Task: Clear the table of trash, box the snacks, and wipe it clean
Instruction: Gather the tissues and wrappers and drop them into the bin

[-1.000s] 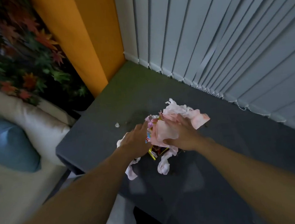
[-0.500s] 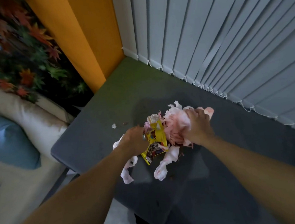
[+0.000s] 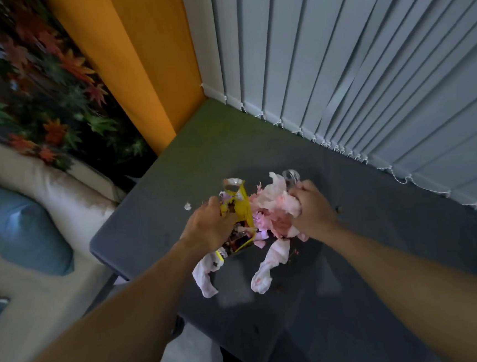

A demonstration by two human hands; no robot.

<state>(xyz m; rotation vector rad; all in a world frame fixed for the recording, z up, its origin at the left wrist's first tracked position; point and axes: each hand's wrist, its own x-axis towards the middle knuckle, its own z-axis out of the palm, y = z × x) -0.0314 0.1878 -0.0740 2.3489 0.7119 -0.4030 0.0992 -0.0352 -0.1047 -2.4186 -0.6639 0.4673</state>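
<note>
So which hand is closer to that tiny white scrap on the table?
Left. The left hand, gripping the yellow wrapper, is right beside the white scrap. The right hand is farther off, across the pile, gripping the pink tissues.

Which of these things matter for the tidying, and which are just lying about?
Part of the job:
left hand, gripping the wrapper
right hand, gripping the tissues
scrap
crumbs
table

Just lying about:
sofa
cushion
blinds
leaves
</note>
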